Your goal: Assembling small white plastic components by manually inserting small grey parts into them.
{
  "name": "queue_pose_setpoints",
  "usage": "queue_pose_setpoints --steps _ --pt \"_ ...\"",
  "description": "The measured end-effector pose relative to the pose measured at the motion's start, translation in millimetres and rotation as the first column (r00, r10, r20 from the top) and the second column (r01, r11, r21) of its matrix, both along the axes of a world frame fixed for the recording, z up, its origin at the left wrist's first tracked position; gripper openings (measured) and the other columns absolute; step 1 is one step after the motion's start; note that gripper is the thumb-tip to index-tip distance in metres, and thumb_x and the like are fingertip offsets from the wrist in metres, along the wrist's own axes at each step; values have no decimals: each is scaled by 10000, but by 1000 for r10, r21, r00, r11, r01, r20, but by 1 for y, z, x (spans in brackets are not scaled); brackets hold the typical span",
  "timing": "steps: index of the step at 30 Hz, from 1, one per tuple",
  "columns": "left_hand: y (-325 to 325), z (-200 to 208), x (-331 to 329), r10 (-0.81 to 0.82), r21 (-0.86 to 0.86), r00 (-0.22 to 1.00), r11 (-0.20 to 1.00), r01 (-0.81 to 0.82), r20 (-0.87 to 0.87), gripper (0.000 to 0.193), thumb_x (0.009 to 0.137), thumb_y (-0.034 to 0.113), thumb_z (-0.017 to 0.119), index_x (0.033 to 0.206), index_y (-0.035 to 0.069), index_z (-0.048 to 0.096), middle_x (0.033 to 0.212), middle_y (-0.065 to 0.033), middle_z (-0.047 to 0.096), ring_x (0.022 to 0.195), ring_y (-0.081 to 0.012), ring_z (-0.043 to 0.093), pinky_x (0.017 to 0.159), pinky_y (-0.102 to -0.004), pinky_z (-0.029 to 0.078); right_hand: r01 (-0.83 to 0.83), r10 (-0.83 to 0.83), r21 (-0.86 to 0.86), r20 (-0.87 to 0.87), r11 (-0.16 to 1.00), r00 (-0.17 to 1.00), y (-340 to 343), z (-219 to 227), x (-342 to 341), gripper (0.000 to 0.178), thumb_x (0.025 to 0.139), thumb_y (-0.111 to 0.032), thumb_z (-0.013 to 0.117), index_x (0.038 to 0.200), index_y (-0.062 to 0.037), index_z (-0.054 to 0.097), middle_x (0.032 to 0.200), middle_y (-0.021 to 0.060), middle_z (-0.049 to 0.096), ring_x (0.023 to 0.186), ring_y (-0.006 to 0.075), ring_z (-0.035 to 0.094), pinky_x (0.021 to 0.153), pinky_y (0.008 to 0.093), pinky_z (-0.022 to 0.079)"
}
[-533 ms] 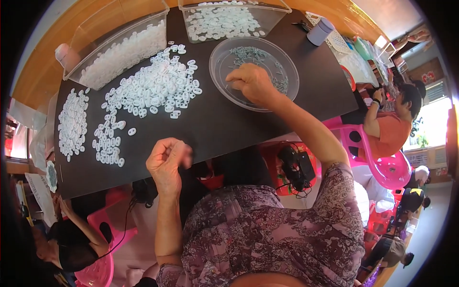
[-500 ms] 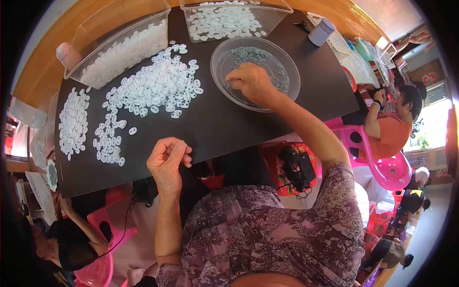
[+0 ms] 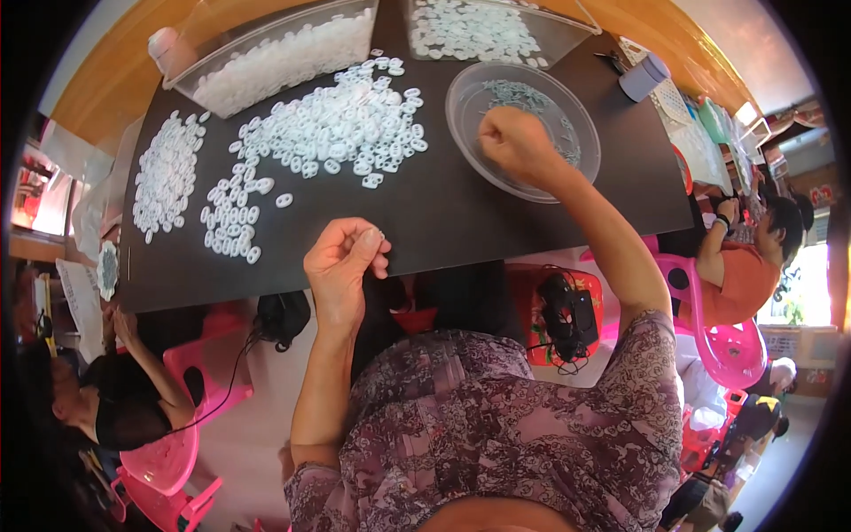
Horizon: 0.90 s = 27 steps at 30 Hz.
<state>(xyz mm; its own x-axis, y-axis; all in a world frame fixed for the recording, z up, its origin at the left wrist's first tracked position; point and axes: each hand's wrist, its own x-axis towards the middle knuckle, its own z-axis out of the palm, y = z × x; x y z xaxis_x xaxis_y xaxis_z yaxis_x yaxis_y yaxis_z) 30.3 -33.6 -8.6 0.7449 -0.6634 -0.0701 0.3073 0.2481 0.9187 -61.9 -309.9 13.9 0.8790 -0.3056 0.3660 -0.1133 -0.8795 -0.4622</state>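
My right hand [image 3: 519,146] is closed with curled fingers over the round clear plastic tub [image 3: 456,108]. Small grey-green pins or screws [image 3: 523,94] are scattered on the tub's bottom; whether the fingers hold one is hidden. My left hand [image 3: 344,262], at the table's near edge, is closed with thumb against fingers. Something tiny shows at its thumb tip, too small to name. Beyond that hand lies a big pile of white oval plastic pieces with two holes [image 3: 341,124]. One such loose white piece [image 3: 284,200] lies apart from the rest.
Two clear bins, a left one [image 3: 284,69] and a right one [image 3: 479,31], hold more white pieces at the back. A smaller white heap [image 3: 170,173] lies left. A grey-lavender cup [image 3: 644,78] stands far right. Other people sit at either side on pink chairs [image 3: 709,310].
The view has shifted, so the table items appear farther right and higher. My right hand's fingers are curled in more tightly over the tub. My left hand stays near the table edge.
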Motion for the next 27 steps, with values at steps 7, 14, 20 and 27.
queue_pose_setpoints --steps 7,14,20,27 --pt "9 4 -1 4 -66 997 998 -9 -81 88 845 41 634 880 -28 592 745 -100 616 566 -118 552 517 -222 456 -15 -36 497 92 868 995 74 36 -10 66 772 -30 660 823 -26 619 757 -7 578 696 38 518 620 220 424" --pt "20 12 -8 10 -74 995 997 -18 -100 118 828 36 646 906 -42 605 755 -102 618 572 -138 554 508 -242 451 -242 229 652 106 719 968 134 28 4 61 791 -6 645 848 -24 633 779 -14 568 712 35 507 613 210 402" --pt "27 13 -11 34 -91 996 995 -42 -84 143 820 41 655 921 -51 614 770 -97 620 602 -134 554 527 -237 455 -178 260 776 18 605 965 151 26 5 69 810 -17 638 875 -8 619 771 -14 571 694 30 507 600 198 410" --pt "34 14 -13 36 -83 998 996 -41 -53 142 824 52 655 914 -51 615 774 -90 616 617 -124 549 536 -228 451 -141 236 793 -4 592 972 159 25 5 109 808 -31 653 898 2 600 779 -5 576 704 36 516 609 202 429"
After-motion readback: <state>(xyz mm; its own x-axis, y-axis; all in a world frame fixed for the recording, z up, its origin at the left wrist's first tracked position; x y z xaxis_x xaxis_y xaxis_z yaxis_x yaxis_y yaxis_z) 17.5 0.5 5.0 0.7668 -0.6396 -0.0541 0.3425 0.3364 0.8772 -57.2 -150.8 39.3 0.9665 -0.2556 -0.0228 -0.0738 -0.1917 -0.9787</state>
